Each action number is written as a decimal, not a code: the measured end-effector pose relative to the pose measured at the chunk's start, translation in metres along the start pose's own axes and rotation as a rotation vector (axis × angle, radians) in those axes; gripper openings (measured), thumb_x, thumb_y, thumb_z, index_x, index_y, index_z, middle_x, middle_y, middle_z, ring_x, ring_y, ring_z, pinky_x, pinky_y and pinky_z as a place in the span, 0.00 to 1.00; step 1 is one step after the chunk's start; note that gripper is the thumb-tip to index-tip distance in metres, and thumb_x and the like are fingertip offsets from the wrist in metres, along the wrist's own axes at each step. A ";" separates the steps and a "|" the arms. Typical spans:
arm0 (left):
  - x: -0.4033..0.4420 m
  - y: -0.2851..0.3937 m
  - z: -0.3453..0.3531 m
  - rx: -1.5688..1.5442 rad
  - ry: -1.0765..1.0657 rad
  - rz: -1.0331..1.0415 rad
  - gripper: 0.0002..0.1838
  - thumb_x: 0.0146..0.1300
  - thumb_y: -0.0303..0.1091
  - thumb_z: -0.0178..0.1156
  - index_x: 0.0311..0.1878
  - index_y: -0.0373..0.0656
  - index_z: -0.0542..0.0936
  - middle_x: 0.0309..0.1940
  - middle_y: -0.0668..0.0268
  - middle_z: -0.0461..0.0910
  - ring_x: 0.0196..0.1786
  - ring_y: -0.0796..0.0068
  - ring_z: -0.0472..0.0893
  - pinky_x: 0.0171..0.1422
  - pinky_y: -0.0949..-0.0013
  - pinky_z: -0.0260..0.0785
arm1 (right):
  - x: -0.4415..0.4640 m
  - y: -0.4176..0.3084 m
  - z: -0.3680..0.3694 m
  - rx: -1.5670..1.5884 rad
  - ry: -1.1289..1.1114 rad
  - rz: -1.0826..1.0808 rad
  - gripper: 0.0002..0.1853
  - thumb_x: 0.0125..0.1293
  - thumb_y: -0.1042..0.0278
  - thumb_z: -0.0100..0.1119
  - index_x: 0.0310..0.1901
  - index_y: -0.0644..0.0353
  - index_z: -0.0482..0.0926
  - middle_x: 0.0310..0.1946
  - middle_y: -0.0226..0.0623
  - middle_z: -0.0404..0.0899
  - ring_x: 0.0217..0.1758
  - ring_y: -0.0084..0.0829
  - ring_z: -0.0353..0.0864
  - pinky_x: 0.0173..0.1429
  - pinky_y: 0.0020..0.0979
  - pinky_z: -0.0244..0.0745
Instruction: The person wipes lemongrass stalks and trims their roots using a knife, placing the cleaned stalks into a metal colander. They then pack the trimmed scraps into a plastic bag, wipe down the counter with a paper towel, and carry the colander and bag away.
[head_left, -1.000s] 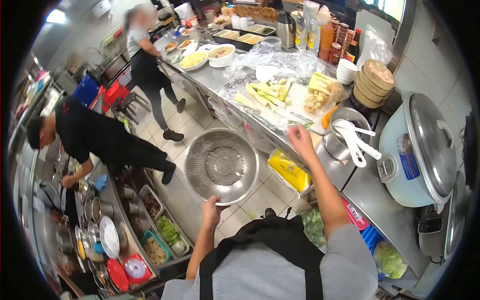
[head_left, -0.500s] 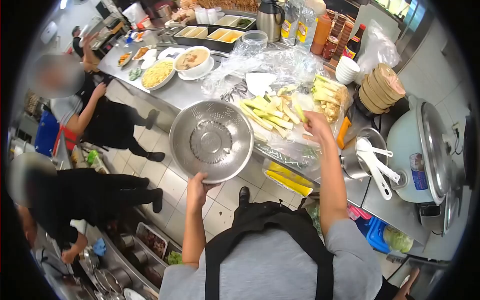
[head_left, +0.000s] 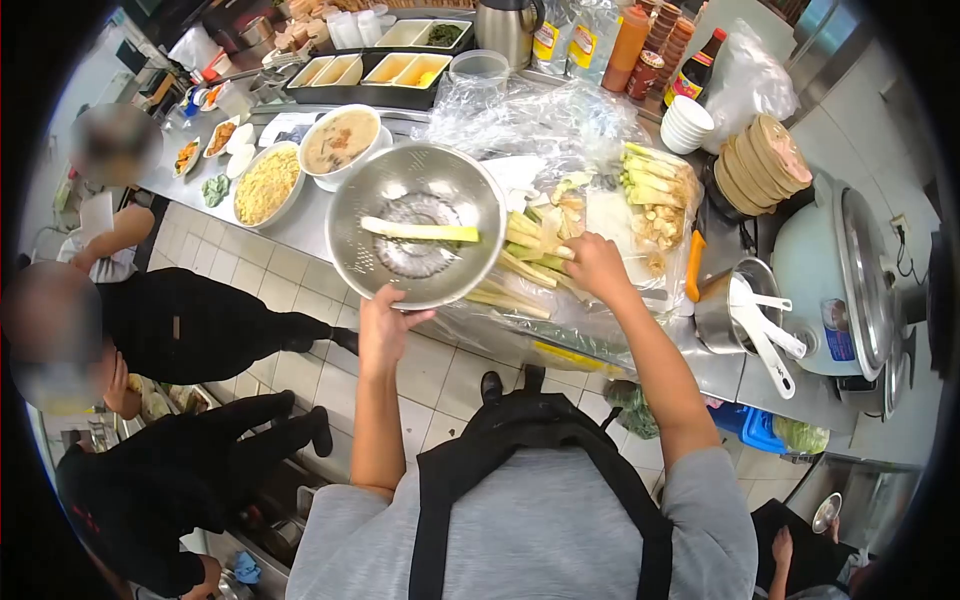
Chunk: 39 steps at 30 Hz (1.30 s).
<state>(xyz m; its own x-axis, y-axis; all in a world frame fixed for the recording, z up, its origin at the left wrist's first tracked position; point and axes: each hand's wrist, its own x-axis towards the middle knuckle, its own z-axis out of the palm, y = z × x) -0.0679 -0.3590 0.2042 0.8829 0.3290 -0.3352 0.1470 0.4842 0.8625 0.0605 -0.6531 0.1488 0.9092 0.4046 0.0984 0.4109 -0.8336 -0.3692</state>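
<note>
A steel perforated bowl (head_left: 345,255) is held at its near rim by my left hand (head_left: 385,325), thumb over the edge. One pale green-white stalk (head_left: 420,230) lies across the inside of the bowl. My right hand (head_left: 597,265) reaches down at the pile of cut stalks (head_left: 530,250) on the counter, its fingers closed on a stalk. More stalks with roots (head_left: 655,195) lie behind it on clear plastic. An orange-handled knife (head_left: 694,265) rests to the right of my right hand.
Right of the knife, a steel pot (head_left: 725,315) holds white ladles, beside a large cooker (head_left: 830,270). Noodles (head_left: 265,188) and a soup bowl (head_left: 340,140) stand at the back left. Co-workers (head_left: 200,320) stand at the left; another person (head_left: 790,550) is at lower right.
A stalk now lies in the bowl, which was bare inside before. The bowl has moved up over the counter edge. My right hand has gone from one stalk to the pile.
</note>
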 end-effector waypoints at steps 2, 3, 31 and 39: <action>0.000 0.011 -0.002 0.019 0.003 0.041 0.19 0.56 0.26 0.43 0.49 0.23 0.64 0.41 0.49 0.75 0.36 0.61 0.81 0.30 0.67 0.80 | 0.008 0.007 -0.009 0.033 -0.039 -0.017 0.12 0.50 0.65 0.61 0.36 0.60 0.81 0.34 0.40 0.78 0.45 0.40 0.73 0.50 0.41 0.65; 0.000 0.015 -0.002 0.019 0.035 0.044 0.22 0.55 0.26 0.43 0.52 0.24 0.62 0.43 0.49 0.74 0.36 0.60 0.80 0.30 0.67 0.80 | 0.010 0.014 -0.017 0.070 -0.017 -0.055 0.13 0.50 0.65 0.62 0.38 0.60 0.81 0.33 0.40 0.78 0.41 0.39 0.75 0.45 0.38 0.68; 0.023 0.016 0.056 0.105 0.053 0.005 0.22 0.53 0.24 0.44 0.51 0.20 0.62 0.37 0.45 0.77 0.29 0.60 0.82 0.24 0.70 0.80 | 0.001 0.022 -0.008 -0.001 -0.149 -0.075 0.24 0.40 0.66 0.65 0.44 0.55 0.73 0.41 0.40 0.69 0.48 0.43 0.68 0.50 0.41 0.67; 0.037 0.048 0.031 0.124 0.019 0.029 0.20 0.53 0.24 0.43 0.48 0.18 0.65 0.37 0.44 0.77 0.28 0.57 0.81 0.24 0.70 0.80 | 0.022 0.029 -0.036 0.213 -0.144 0.041 0.12 0.44 0.70 0.62 0.34 0.55 0.83 0.28 0.43 0.74 0.38 0.44 0.75 0.45 0.37 0.73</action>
<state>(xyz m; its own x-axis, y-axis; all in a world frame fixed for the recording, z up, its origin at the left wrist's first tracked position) -0.0144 -0.3491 0.2448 0.8790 0.3575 -0.3155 0.1766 0.3705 0.9119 0.0945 -0.6818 0.1731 0.8994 0.4344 -0.0479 0.3365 -0.7583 -0.5583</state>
